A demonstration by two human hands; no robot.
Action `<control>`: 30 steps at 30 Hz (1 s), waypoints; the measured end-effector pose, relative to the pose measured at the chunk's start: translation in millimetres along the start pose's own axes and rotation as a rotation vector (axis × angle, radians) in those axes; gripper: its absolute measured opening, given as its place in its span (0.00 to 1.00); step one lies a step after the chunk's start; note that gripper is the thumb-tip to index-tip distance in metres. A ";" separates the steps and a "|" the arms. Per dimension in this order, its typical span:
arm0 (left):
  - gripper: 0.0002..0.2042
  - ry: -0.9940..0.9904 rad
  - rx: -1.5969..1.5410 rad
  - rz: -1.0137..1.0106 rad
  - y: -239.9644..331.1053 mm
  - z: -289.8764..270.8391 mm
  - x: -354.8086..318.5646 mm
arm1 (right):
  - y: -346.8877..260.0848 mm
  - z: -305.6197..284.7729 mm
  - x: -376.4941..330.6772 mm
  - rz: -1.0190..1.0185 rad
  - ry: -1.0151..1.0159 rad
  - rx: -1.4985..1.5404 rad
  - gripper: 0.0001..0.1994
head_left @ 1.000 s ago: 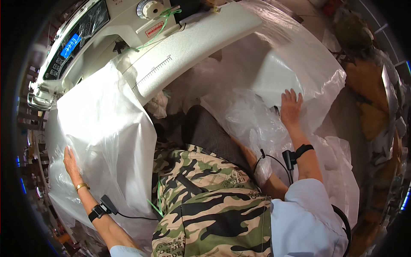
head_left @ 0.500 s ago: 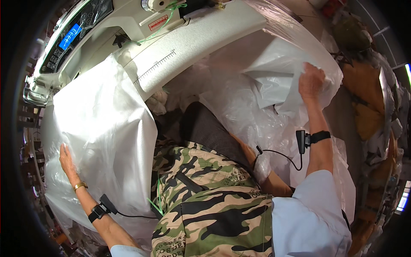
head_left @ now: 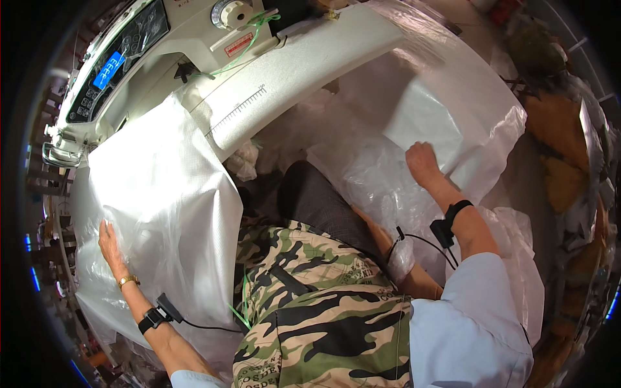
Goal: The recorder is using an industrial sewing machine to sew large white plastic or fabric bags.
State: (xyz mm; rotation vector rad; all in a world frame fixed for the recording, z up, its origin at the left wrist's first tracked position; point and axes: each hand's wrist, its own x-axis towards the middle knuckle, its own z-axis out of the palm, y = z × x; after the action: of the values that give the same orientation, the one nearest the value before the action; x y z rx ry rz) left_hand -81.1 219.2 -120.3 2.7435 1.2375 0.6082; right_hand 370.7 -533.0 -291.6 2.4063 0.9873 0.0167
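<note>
A right hand [head_left: 422, 161], seemingly curled, its grip unclear, had swung inward, leaving translucent white plastic film [head_left: 427, 115] flatter at upper right; the left hand [head_left: 111, 246] lay open-fingered against glossy, textured white plastic sheeting [head_left: 165, 158] at left.

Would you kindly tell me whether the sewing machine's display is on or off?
It is on: the display glows bright blue within the dark control panel.
</note>
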 end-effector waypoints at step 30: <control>0.22 -0.015 -0.148 -0.158 -74.9 3.4 20.4 | -35.1 126.4 36.9 0.815 0.566 2.001 0.33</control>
State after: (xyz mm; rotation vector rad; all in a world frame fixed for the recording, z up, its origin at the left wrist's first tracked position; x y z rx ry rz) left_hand -120.4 284.8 -133.5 2.4975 1.3324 0.6340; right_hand 401.0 -547.6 -423.7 4.6348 -0.4224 -0.0086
